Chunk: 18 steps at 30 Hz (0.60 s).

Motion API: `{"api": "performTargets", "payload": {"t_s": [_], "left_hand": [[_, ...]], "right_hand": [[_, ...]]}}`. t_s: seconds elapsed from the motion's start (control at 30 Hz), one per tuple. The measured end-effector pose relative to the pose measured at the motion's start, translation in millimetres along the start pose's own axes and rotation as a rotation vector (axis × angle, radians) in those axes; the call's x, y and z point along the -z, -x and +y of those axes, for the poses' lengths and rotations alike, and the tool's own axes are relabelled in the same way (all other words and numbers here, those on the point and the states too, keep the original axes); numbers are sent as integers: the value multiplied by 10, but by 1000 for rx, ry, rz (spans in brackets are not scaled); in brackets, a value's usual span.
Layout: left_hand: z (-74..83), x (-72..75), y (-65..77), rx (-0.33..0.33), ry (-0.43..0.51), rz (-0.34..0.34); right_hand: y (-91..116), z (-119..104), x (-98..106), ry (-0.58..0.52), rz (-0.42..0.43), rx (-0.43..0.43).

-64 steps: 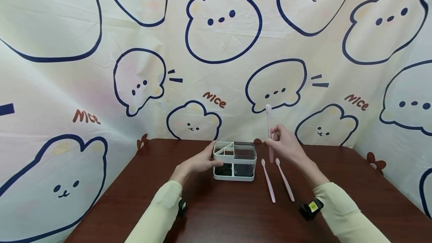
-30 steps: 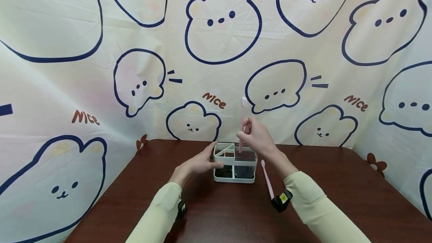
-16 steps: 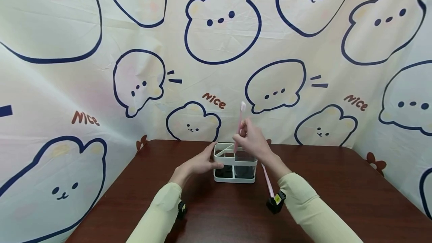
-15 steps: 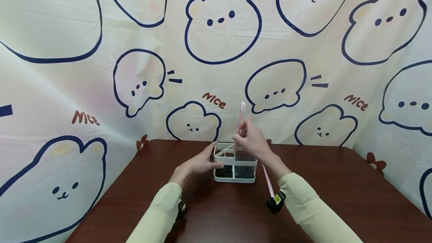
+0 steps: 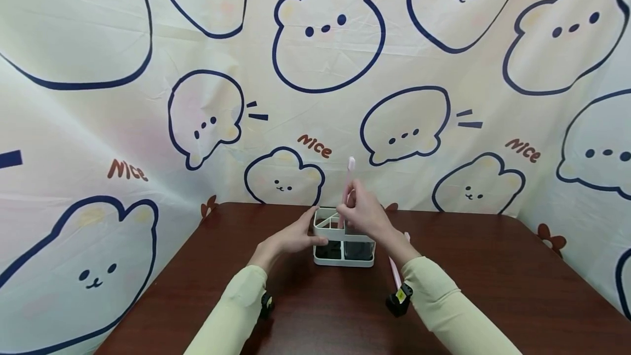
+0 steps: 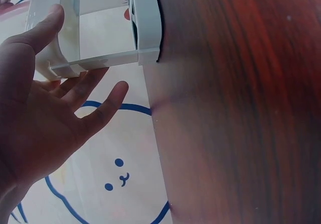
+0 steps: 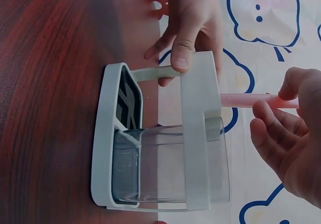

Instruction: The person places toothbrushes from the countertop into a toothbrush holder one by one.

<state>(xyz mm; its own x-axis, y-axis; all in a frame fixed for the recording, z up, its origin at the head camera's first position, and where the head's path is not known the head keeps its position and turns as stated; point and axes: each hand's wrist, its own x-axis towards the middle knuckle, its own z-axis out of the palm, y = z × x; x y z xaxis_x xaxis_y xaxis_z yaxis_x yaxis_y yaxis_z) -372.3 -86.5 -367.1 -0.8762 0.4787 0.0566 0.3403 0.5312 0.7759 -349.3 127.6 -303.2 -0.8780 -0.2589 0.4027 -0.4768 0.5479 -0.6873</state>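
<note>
My left hand (image 5: 291, 237) grips the upper left side of a white toothbrush holder (image 5: 329, 262). Its thumb lies on the front and its fingers reach behind, as the left wrist view shows. The holder has a divided upper tray and a clear cup (image 7: 160, 166) on its right side. With thumb and fingertips, my right hand (image 5: 365, 212) pinches a pink toothbrush (image 5: 347, 182), bristles up. In the right wrist view, the handle's lower end passes behind the tray's white rim, at the divided compartments.
Two more pink toothbrushes lie on the brown table (image 5: 315, 311) right of the holder, partly hidden by the right forearm; one handle (image 5: 395, 274) and another's head (image 5: 407, 236) show. A cartoon-printed cloth (image 5: 325, 114) hangs behind the table.
My right hand has carried the upright toothbrush left from beside the holder to over it, then lowered it at the divided compartments. The left hand has stayed on the holder.
</note>
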Motion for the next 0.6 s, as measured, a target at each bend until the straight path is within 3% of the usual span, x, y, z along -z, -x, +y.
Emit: {"api": "performTargets", "payload": {"t_s": [0.3, 0.6], "left_hand": [[-9, 7, -17, -43, 6, -15], [-25, 5, -31, -35, 18, -20]], "right_hand": [[41, 17, -58, 153, 32, -10], [64, 107, -120, 283, 71, 38]]}}
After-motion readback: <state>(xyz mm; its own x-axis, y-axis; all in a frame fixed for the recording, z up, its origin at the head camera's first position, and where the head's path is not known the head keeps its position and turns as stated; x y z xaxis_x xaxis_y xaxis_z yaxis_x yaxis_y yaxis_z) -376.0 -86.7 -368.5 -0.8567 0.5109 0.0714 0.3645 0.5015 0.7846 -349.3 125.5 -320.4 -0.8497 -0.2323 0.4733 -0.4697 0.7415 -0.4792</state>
